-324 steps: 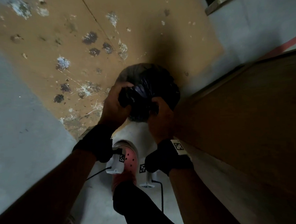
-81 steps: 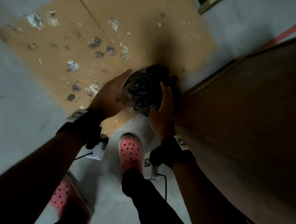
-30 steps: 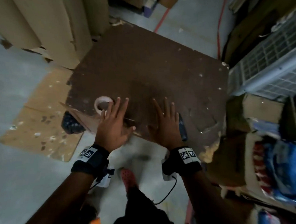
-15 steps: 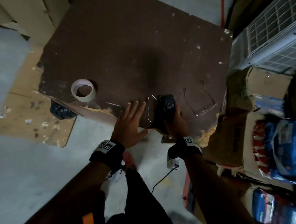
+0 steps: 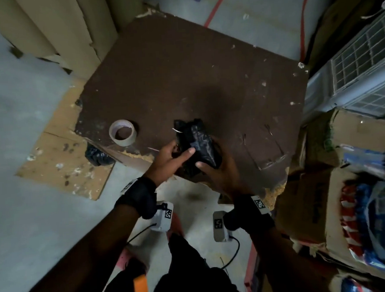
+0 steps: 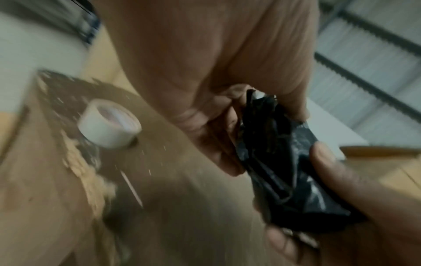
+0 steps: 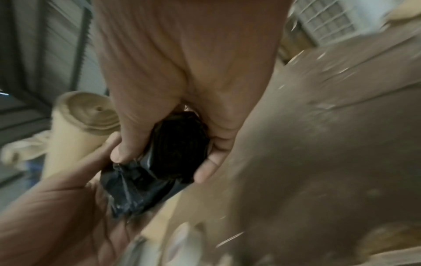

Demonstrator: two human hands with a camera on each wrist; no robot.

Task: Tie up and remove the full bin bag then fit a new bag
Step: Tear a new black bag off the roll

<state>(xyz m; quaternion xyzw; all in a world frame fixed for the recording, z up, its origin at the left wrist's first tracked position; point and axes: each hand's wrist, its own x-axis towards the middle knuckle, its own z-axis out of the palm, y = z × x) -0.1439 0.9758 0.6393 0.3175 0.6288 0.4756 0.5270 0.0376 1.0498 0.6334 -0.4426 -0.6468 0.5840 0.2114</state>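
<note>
Down at the near edge of the brown board (image 5: 182, 74), both hands are on a folded-up black bin bag (image 5: 196, 143), held just above the board's chipped near edge. Right hand (image 5: 222, 173) has it from underneath, thumb curled over the near end and fingers wrapped up the far side, so it's a proper grip. Left hand (image 5: 167, 161) comes in from the left with the thumb pressed across the top of the bag and the other fingers tucked in against its left side, pinching it. Wrist views are pretty blurry, but they back that up: the bag is squeezed between thumb and fingers on each side. A bit further along that near edge, over toward the left corner, a roll of pale tape (image 5: 122, 132) lies flat on the board, well apart from the hands. Just off that left corner, down on the floor, you can see a bit of tied black bag (image 5: 97, 155) poking out from under the board's edge, sitting on a paint-spattered sheet of cardboard (image 5: 60, 167). Past the far left side there are cardboard rolls (image 5: 62, 29) standing up, and off to the right a white grille unit (image 5: 362, 67).
</note>
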